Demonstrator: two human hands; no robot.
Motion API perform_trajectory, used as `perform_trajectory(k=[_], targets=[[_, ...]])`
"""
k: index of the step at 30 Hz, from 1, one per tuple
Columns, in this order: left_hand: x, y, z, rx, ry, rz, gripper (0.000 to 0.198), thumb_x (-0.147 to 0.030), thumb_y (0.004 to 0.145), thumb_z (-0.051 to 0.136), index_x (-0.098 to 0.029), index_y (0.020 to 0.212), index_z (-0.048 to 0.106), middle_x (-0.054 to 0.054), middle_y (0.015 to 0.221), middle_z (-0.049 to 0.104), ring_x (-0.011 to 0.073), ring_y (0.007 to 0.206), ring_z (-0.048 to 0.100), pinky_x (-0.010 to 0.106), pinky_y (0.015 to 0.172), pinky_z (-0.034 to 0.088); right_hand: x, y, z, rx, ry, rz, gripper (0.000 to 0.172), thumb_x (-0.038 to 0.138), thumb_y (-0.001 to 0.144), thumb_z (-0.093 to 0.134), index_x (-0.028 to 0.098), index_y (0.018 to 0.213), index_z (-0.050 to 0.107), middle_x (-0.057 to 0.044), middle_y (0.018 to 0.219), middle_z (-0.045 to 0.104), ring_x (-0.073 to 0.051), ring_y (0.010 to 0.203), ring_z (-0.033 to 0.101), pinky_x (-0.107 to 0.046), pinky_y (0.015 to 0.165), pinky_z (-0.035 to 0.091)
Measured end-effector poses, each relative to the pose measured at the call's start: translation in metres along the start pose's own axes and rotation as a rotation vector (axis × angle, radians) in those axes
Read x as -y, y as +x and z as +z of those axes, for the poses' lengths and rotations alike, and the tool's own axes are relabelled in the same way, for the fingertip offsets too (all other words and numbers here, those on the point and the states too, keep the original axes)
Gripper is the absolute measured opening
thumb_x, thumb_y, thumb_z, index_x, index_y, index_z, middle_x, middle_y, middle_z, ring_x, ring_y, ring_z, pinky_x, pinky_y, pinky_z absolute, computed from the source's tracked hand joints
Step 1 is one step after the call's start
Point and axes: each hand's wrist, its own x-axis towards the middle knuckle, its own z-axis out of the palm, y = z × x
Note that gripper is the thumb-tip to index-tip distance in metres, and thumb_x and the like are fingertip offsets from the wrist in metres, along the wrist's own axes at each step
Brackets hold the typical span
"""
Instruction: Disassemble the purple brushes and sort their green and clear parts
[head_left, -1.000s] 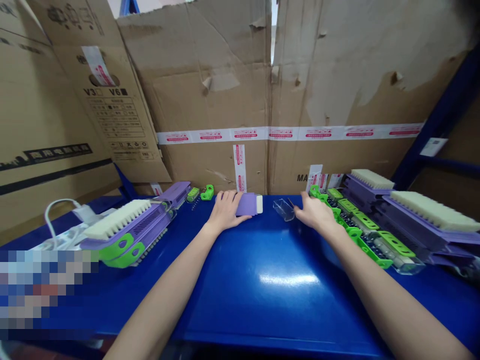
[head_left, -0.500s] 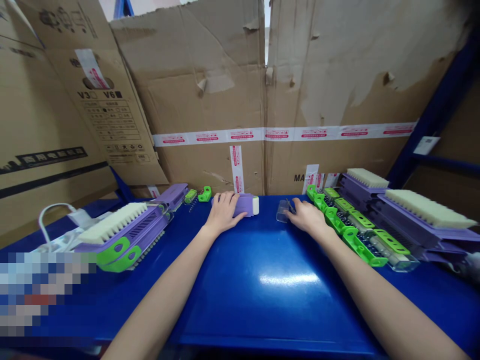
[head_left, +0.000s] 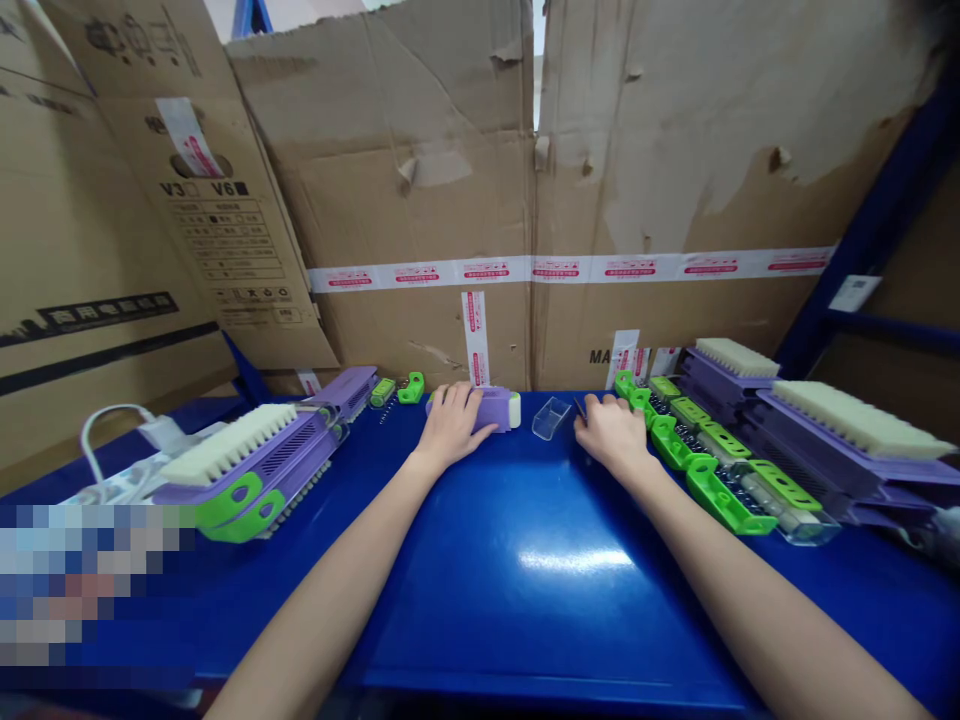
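Observation:
My left hand (head_left: 452,425) lies over a purple plastic housing (head_left: 496,410) with a pale end. Its fingers wrap over the far side and the thumb lies along the near side. To the right, my right hand (head_left: 611,430) is closed near the table, and a small dark tip pokes out by its fingers. What it holds is mostly hidden. Between the hands a clear plastic cup-like part (head_left: 551,418) rests on the table, apart from both. Beside my right hand runs a row of bright green brackets (head_left: 671,442).
Green-topped clear parts (head_left: 784,485) and purple housings with cream bristle pads (head_left: 862,415) line the right side. More purple housings (head_left: 289,455) lie left, near a power strip with a white plug (head_left: 161,435). Cardboard (head_left: 420,190) walls the back of the blue table (head_left: 480,590).
My right hand has let go of the clear plastic part, which now lies on the table, and has curled shut slightly to its right. My left hand stays on the purple housing.

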Motion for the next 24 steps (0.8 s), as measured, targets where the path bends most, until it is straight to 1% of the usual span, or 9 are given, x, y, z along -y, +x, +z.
perform_trajectory(k=[3, 5, 7, 9, 12, 15, 18, 21, 24], targets=[[0.000, 0.000, 0.002, -0.027, 0.000, 0.017, 0.050, -0.048, 0.083, 0.050, -0.009, 0.112, 0.051, 0.022, 0.122, 0.051, 0.0329, 0.118, 0.045, 0.047, 0.099, 0.032, -0.006, 0.000, -0.001, 0.157, -0.011, 0.067, 0.032, 0.021, 0.081, 0.045, 0.011, 0.110, 0.054, -0.018, 0.102, 0.062, -0.031, 0.096, 0.060, -0.038, 0.073, 0.046], [0.000, 0.000, 0.004, -0.040, -0.005, 0.016, 0.050, -0.049, 0.082, 0.050, -0.008, 0.111, 0.051, 0.024, 0.125, 0.050, 0.0331, 0.121, 0.043, 0.048, 0.101, 0.030, -0.009, 0.001, -0.002, 0.261, 0.007, 0.069, 0.037, 0.018, 0.079, 0.046, 0.012, 0.115, 0.050, -0.018, 0.103, 0.062, -0.029, 0.095, 0.062, -0.036, 0.071, 0.047], [-0.001, 0.000, 0.004, -0.042, -0.015, 0.005, 0.052, -0.051, 0.083, 0.049, -0.008, 0.110, 0.051, 0.024, 0.124, 0.052, 0.0324, 0.120, 0.045, 0.048, 0.102, 0.029, -0.011, 0.002, -0.004, 0.285, 0.020, 0.050, 0.039, 0.015, 0.078, 0.047, 0.013, 0.117, 0.049, -0.017, 0.103, 0.061, -0.028, 0.093, 0.063, -0.034, 0.070, 0.048], [-0.002, 0.001, 0.005, -0.039, -0.026, -0.012, 0.053, -0.055, 0.082, 0.048, -0.009, 0.109, 0.052, 0.022, 0.121, 0.054, 0.0314, 0.117, 0.048, 0.048, 0.102, 0.030, -0.010, 0.002, -0.006, 0.219, 0.036, 0.046, 0.036, 0.014, 0.080, 0.044, 0.013, 0.115, 0.050, -0.016, 0.103, 0.060, -0.027, 0.090, 0.064, -0.034, 0.069, 0.048], [-0.004, 0.001, 0.003, -0.035, -0.026, -0.054, 0.056, -0.060, 0.080, 0.047, -0.011, 0.107, 0.052, 0.019, 0.112, 0.059, 0.0302, 0.108, 0.053, 0.050, 0.102, 0.029, -0.007, 0.003, -0.009, 0.024, 0.113, 0.040, 0.037, 0.016, 0.085, 0.037, 0.015, 0.120, 0.048, -0.016, 0.106, 0.056, -0.026, 0.083, 0.064, -0.034, 0.066, 0.047], [-0.005, 0.001, -0.001, -0.052, -0.033, -0.116, 0.058, -0.061, 0.080, 0.045, -0.012, 0.109, 0.052, 0.017, 0.105, 0.060, 0.0293, 0.101, 0.055, 0.053, 0.104, 0.023, -0.003, 0.003, -0.011, -0.178, 0.240, -0.045, 0.041, 0.016, 0.087, 0.033, 0.016, 0.125, 0.048, -0.014, 0.110, 0.052, -0.024, 0.084, 0.061, -0.033, 0.069, 0.047], [-0.006, 0.005, -0.006, -0.065, -0.071, -0.155, 0.058, -0.061, 0.080, 0.045, -0.013, 0.113, 0.050, 0.017, 0.108, 0.059, 0.0300, 0.105, 0.053, 0.054, 0.105, 0.021, 0.001, 0.003, -0.010, -0.330, 0.385, -0.139, 0.040, 0.014, 0.087, 0.032, 0.016, 0.120, 0.054, -0.013, 0.107, 0.051, -0.023, 0.089, 0.058, -0.032, 0.075, 0.046], [-0.010, 0.013, -0.011, -0.020, -0.112, -0.129, 0.057, -0.059, 0.081, 0.046, -0.014, 0.115, 0.050, 0.016, 0.111, 0.058, 0.0299, 0.108, 0.051, 0.052, 0.103, 0.024, 0.002, 0.002, -0.008, -0.449, 0.517, -0.205, 0.038, 0.016, 0.088, 0.031, 0.016, 0.116, 0.057, -0.012, 0.104, 0.051, -0.022, 0.093, 0.056, -0.032, 0.078, 0.047], [-0.014, 0.025, -0.014, 0.079, -0.140, -0.091, 0.051, -0.057, 0.080, 0.048, -0.015, 0.110, 0.053, 0.013, 0.106, 0.060, 0.0283, 0.104, 0.053, 0.047, 0.099, 0.029, 0.002, 0.002, -0.005, -0.498, 0.600, -0.311, 0.037, 0.021, 0.091, 0.030, 0.016, 0.115, 0.058, -0.011, 0.102, 0.052, -0.020, 0.093, 0.055, -0.031, 0.080, 0.047]])
